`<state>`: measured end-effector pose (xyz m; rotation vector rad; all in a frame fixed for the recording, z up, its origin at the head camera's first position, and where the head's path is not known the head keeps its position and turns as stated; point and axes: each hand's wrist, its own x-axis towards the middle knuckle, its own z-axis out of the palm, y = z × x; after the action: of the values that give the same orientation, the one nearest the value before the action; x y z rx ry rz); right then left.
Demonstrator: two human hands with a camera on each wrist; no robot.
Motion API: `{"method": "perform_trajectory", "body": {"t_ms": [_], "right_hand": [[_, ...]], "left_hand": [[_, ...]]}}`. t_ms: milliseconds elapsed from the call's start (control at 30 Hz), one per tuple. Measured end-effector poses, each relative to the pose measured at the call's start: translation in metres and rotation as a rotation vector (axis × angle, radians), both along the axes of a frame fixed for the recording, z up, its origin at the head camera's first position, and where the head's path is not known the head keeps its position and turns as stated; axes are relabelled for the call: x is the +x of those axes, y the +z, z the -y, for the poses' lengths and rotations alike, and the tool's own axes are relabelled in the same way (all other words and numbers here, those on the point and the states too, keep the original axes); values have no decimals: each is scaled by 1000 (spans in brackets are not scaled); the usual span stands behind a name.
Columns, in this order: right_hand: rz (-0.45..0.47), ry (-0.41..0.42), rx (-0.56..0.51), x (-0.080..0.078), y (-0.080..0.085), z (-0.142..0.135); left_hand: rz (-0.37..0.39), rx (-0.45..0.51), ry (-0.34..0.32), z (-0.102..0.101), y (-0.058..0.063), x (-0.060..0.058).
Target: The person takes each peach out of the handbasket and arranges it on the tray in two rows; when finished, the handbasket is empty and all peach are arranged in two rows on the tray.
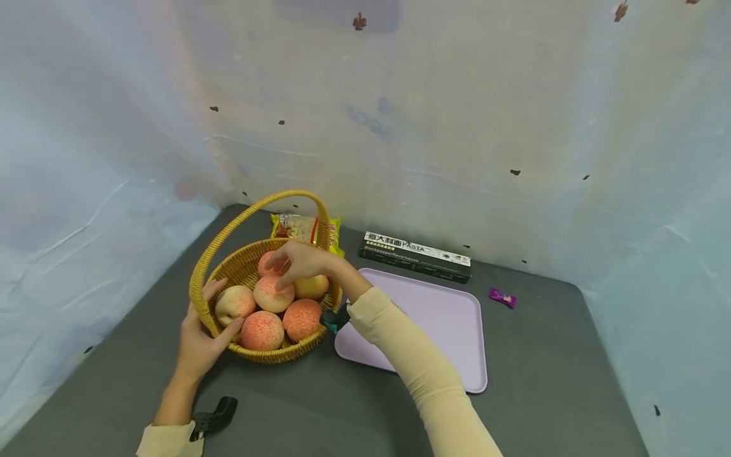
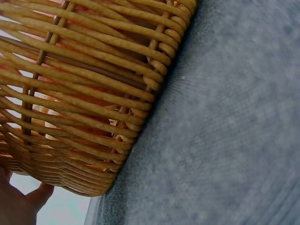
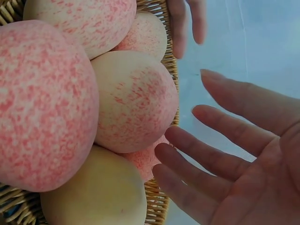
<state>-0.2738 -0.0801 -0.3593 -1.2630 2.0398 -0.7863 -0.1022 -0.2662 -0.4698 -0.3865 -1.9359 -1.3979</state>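
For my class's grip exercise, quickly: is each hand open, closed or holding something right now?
Left hand: holding the basket at its side.
Right hand: open, fingers at the peaches, holding nothing.

The left arm [image 1: 179, 397] is stretched forward, the left hand [image 1: 197, 336] held in a grip with thumb [image 1: 230, 332] and fingers [image 1: 213, 289] parted; the right arm [image 1: 419, 365] is angled across to the left, the right hand [image 1: 301, 261] turned downward, fingers loosely bent.
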Motion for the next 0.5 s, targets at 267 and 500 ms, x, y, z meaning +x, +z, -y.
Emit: {"method": "perform_trajectory", "body": {"t_ms": [267,500], "right_hand": [[-18,42,107,-1,2,10],[-80,31,203,0,7,9]], "left_hand": [[13,1,3,0,-1,-1],[-1,2,3,0,-2,-2]]}}
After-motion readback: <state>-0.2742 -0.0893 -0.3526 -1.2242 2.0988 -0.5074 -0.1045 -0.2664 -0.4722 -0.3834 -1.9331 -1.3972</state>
